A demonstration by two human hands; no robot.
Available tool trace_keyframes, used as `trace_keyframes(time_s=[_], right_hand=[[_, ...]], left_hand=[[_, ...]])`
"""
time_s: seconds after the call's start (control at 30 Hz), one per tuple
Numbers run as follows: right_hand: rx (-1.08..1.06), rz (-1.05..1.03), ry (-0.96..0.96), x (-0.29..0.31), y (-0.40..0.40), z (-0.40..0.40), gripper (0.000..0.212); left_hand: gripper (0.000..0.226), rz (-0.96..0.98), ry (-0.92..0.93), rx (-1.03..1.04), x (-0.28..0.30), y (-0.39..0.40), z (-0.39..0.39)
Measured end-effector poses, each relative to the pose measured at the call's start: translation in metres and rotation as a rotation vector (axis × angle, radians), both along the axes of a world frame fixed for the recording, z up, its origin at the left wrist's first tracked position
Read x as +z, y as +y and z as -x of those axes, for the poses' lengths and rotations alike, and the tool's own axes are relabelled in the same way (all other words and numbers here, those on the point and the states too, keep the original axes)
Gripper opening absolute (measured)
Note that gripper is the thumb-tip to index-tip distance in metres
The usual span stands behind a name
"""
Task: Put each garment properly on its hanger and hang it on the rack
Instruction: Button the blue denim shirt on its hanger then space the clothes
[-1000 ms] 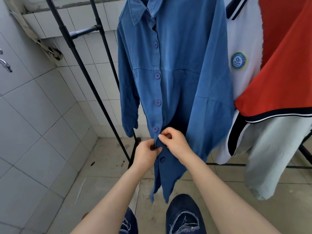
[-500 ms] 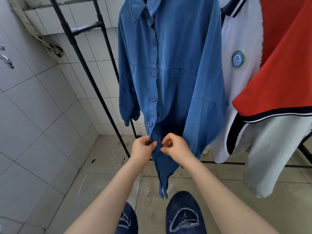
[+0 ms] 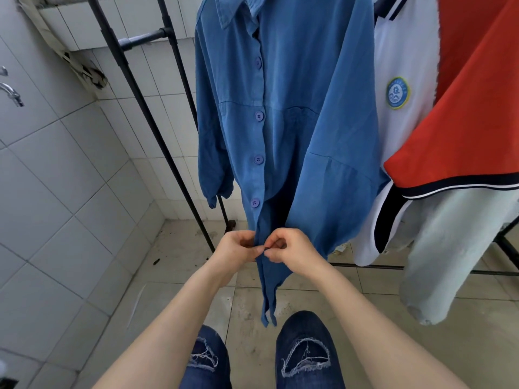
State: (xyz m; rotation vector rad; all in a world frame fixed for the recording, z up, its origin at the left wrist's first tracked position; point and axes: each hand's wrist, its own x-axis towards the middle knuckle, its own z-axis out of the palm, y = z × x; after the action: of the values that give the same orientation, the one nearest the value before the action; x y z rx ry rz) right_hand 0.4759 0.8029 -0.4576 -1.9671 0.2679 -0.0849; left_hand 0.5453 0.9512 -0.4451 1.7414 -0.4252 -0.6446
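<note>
A long blue button-up shirt point(image 3: 295, 113) hangs from above, its hanger out of view. Several purple buttons down its front are fastened. My left hand point(image 3: 236, 248) pinches the left edge of the placket low on the shirt. My right hand point(image 3: 289, 248) pinches the facing edge, thumb and fingers curled, right against the left hand. The button between my fingers is hidden. The shirt's tail hangs loose below my hands.
The black rack frame point(image 3: 140, 108) slants behind the shirt, its base rail point(image 3: 365, 266) on the tiled floor. A white and red jacket point(image 3: 449, 108) and a pale garment point(image 3: 455, 248) hang to the right. Tiled wall and a tap point(image 3: 11, 92) stand left. My knees point(image 3: 303, 352) are below.
My hands have moved down the placket from the button fastened a second ago to a lower spot. The shirt's tail now hangs straighter.
</note>
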Motion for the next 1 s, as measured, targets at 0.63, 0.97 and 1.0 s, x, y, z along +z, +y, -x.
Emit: trace_keyframes(time_s=[0.63,0.97,1.0], right_hand=[[-0.051,0.516,0.07,-0.006,0.011,-0.012,0.005],[-0.098,0.298,0.01,-0.01,0.007,-0.008,0.007],[-0.109,0.293,0.004,-0.01,0.007,-0.008,0.005]], left_hand=[[0.03,-0.305,-0.345,0.164,-0.016,-0.006,0.009],[0.013,-0.298,-0.344,0.287,-0.014,-0.01,0.011],[0.015,-0.289,-0.341,0.309,-0.013,-0.011,0.012]])
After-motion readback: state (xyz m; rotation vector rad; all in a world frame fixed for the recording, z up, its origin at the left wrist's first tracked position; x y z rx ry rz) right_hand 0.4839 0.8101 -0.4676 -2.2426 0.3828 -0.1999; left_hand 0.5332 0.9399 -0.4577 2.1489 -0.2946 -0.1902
